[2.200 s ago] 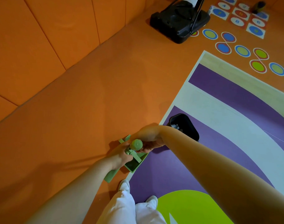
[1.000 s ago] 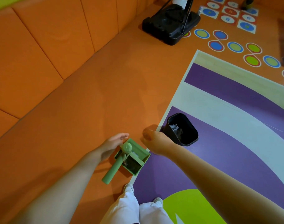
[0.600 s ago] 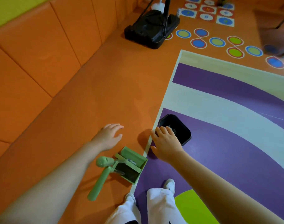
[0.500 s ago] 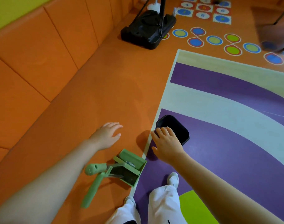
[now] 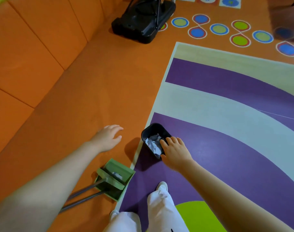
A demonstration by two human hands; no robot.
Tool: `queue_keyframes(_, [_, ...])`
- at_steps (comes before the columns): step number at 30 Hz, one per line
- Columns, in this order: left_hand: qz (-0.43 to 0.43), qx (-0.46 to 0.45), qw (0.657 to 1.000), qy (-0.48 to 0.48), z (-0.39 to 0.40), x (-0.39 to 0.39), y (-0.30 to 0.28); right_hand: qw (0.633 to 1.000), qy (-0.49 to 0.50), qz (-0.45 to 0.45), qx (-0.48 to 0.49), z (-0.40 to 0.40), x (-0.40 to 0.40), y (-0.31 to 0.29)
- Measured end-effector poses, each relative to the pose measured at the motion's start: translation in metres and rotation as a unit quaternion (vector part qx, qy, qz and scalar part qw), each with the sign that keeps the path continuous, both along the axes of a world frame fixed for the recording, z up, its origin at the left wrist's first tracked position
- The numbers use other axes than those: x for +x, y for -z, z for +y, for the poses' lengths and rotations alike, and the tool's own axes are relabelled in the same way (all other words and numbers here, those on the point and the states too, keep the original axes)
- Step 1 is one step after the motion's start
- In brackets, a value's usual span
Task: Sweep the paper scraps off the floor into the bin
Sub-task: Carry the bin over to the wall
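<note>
Paper scraps (image 5: pixel 153 143), crumpled and grey-white, lie inside the small black plastic bin (image 5: pixel 154 129), which stands on the purple band of the striped floor mat (image 5: pixel 226 91), just inside its pale edge. Your right hand (image 5: pixel 174 151) reaches over the bin's near rim with fingers straight and slightly spread, holding nothing; whether the fingertips touch the rim cannot be told. Your left hand (image 5: pixel 107 139) hovers over the orange floor (image 5: pixel 92 97) to the left of the bin, fingers loosely extended, empty. A green plastic dustpan (image 5: pixel 115 178) rests on the orange floor beside the mat's edge, near your white shoes (image 5: pixel 162 185), with a small grey scrap (image 5: pixel 117 174) in it; two dark handles (image 5: pixel 82 196) run from it toward your left forearm. At the far end, a black wheeled base (image 5: pixel 142 20) stands beside coloured floor circles (image 5: pixel 219 29).
</note>
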State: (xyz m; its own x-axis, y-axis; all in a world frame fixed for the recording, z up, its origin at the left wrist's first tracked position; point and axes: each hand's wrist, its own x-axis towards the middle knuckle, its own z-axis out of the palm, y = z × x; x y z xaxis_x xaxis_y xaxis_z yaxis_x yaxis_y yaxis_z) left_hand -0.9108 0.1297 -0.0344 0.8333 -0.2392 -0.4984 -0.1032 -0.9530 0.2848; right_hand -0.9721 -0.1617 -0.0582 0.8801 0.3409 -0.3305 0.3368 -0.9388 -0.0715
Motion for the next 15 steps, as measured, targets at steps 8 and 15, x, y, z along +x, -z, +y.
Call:
queue_keyframes(8, [0.060,-0.056,0.989,-0.125,-0.078,0.013,0.112,0.994,0.045,0.098,-0.017,-0.079,0.045,0.084])
queue_keyframes(15, [0.112,-0.099,0.961,-0.235,-0.110,0.045,0.235,0.970,0.169,0.169,0.042,-0.101,0.078,0.207])
